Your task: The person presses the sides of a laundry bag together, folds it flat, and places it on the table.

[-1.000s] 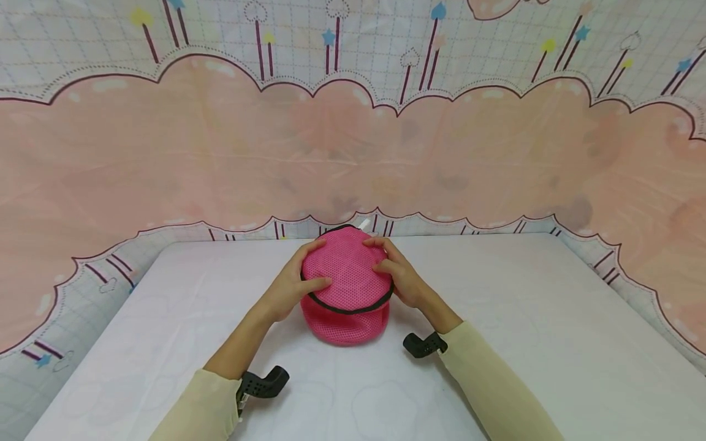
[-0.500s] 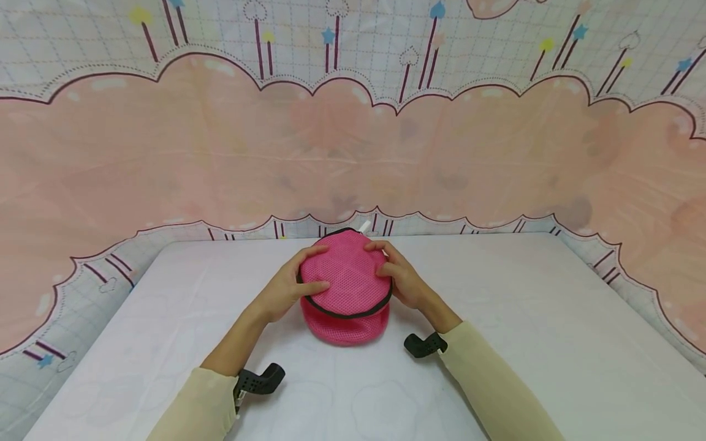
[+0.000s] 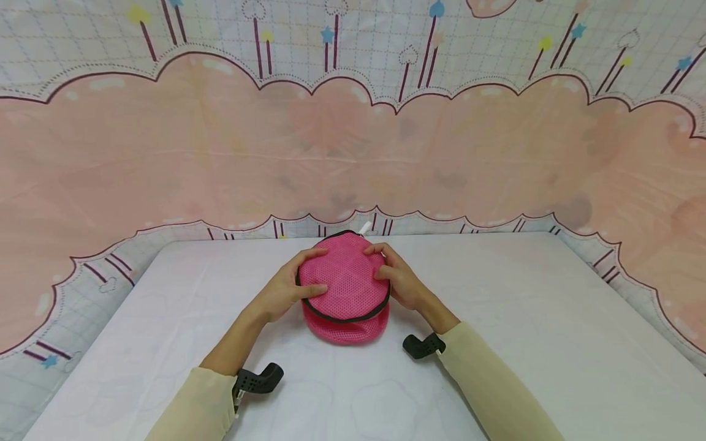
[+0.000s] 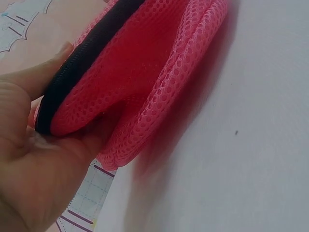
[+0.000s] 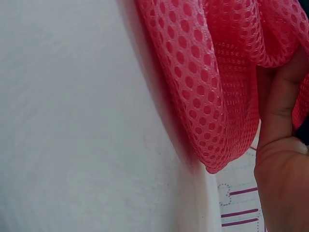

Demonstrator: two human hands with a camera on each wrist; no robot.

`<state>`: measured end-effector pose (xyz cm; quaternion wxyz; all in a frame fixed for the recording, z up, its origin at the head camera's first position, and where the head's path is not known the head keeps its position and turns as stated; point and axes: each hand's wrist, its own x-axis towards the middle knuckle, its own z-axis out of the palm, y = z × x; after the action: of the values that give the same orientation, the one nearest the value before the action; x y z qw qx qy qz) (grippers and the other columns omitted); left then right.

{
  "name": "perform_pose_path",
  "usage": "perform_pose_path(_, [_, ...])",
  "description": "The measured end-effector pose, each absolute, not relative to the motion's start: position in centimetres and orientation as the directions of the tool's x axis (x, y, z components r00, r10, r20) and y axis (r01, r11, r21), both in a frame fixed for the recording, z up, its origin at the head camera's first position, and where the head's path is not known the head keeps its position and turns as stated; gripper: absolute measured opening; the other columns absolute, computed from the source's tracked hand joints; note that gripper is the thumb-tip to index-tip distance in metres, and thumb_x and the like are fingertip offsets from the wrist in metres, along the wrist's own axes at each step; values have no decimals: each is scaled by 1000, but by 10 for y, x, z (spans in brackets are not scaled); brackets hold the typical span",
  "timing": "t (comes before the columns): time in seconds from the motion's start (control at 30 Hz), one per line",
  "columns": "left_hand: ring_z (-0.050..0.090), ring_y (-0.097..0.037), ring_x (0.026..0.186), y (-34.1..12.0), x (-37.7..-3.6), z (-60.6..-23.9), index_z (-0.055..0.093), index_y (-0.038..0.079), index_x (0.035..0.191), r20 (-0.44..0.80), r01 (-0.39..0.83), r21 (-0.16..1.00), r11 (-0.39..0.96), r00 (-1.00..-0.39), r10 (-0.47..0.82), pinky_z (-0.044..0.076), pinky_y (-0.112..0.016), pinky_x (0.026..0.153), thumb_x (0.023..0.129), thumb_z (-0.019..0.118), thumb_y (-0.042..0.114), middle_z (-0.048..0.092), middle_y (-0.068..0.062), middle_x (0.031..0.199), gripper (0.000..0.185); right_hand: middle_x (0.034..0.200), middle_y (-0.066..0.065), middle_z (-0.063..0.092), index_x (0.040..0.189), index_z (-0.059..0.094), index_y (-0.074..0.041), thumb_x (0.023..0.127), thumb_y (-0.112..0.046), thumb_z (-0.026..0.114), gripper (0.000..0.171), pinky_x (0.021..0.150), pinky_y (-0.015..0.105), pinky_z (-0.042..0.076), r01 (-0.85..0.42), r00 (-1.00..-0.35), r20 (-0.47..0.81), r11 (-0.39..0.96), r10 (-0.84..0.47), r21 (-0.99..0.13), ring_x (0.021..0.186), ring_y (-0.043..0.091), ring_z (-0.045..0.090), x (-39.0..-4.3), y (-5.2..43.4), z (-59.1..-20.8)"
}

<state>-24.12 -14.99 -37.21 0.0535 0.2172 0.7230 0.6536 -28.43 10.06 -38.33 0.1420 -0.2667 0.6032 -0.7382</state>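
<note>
A round pink mesh bag [image 3: 347, 275] with a black zipper band [image 4: 82, 60] round its upper rim sits on the table, its soft side wall slack and folded. My left hand [image 3: 284, 288] grips the left rim, thumb on top and some fingers tucked under the band, as the left wrist view shows. On the opposite side my right hand [image 3: 402, 278] holds the rim with fingers bent over the top; the right wrist view has fingers [image 5: 280, 111] pressed into the mesh folds. A small white tag [image 3: 364, 228] sticks up behind the bag. Whatever is inside cannot be seen.
A white cloth covers the table [image 3: 524, 343]. Behind it hangs a pink and white printed curtain [image 3: 248, 153]. Black wrist mounts [image 3: 259, 378] are strapped at both cuffs.
Both hands have lowered the bag's top slightly toward me and a little left, so less of the side wall shows below the rim. The grip stays the same.
</note>
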Motion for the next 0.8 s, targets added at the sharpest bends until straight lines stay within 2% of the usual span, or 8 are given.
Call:
perform_pose_path(0.3, [41,-32,123,-152,-242,-374,40,12,142,180,217,975,45,-895,409,45,-29,94,83,70,-1,35,-15,142,68,125,12,40,118,42,-4,76,7,37,44,74,26,48,-78,-816,201,-241,-543,-967,100,22,47,-284,101,-387])
perform_pose_path(0.6, [44,-31,121,-158,-245,-376,42,15,141,126,191,976,104,-888,443,45,-34,95,81,74,3,38,-15,140,69,126,11,39,122,36,3,79,9,38,43,70,25,44,-86,-797,136,-113,-589,-990,96,21,45,-284,103,-384])
perform_pose_path(0.8, [45,-29,121,-160,-247,-375,43,16,141,117,196,971,138,-890,440,43,-34,96,81,76,7,40,-14,140,69,110,12,41,123,34,4,80,8,39,43,62,23,42,-68,-783,114,-98,-612,-993,84,19,46,-286,104,-382])
